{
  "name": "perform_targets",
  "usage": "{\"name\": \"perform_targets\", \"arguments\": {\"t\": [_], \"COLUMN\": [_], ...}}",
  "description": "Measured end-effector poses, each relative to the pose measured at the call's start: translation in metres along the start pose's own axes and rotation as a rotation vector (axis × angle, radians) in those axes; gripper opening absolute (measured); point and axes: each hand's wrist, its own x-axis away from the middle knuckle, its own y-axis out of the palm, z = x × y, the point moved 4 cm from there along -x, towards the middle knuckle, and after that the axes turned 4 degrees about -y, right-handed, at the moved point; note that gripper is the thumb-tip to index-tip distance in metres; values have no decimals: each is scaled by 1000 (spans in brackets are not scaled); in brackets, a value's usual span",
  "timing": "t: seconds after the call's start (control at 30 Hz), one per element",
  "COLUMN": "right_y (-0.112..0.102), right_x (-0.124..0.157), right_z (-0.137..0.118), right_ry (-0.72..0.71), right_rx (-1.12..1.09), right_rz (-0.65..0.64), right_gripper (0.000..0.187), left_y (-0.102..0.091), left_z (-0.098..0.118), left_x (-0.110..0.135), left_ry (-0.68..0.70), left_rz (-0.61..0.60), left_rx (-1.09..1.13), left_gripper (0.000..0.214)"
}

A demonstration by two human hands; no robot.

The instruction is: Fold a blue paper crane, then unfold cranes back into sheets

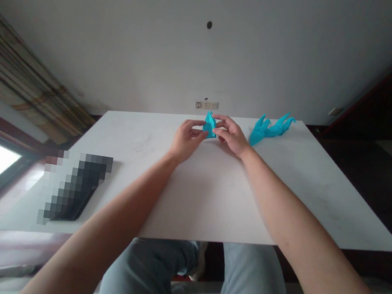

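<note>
The grip of the left hand (185, 139) was closed on the blue paper piece (209, 125), with thumb and forefinger pinched together on its lower left side. The grip of the right hand (230, 135) was likewise clamped on the piece from the right. The fingers were laid over its upper edge and the thumb was tucked below, though the exact contact was too small to be made out. The piece was held partly folded and upright near the middle of the far edge of the surface (211, 193). Whether it rested there or was lifted just clear could not be told.

The fold in hand was judged to be a fine one. It would be done best with the piece laid flat on the surface and anchored by one hand. The edges should be matched before any crease is set, and the crease run outward from its middle with a fingertip. Thin paper pulled between two pinches was judged liable to skew or tear, so light pressure was advised.

Two folded blue figures (270, 127) were seen along the far edge toward the far right corner, just beside the right wrist and apart from the piece. A dark blurred object (74, 187) was seen toward the near left corner, well apart from both hands. A wall socket (206, 105) was visible on the wall behind the far edge.
</note>
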Motion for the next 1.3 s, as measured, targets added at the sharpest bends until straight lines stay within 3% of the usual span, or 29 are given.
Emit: {"name": "perform_targets", "arguments": {"t": [0.3,0.5,0.7,1.2,1.3], "right_y": [0,1,2,3,1], "right_x": [-1,2,3,3,2], "right_z": [3,0,3,3,7], "right_ry": [-18,-4,13,13,23], "right_rx": [-11,15,25,11,2], "right_rz": [-43,-25,-28,21,51], "right_gripper": [47,60,65,73,66], "left_y": [1,0,4,4,3], "left_z": [4,1,3,3,3], "left_x": [2,-1,5,5,3], "left_ry": [-66,-22,-66,-80,-49], "left_rz": [-8,7,-79,-54,-38], "left_rx": [50,-2,12,-16,-16], "left_gripper": [26,15,45,41,33]}}
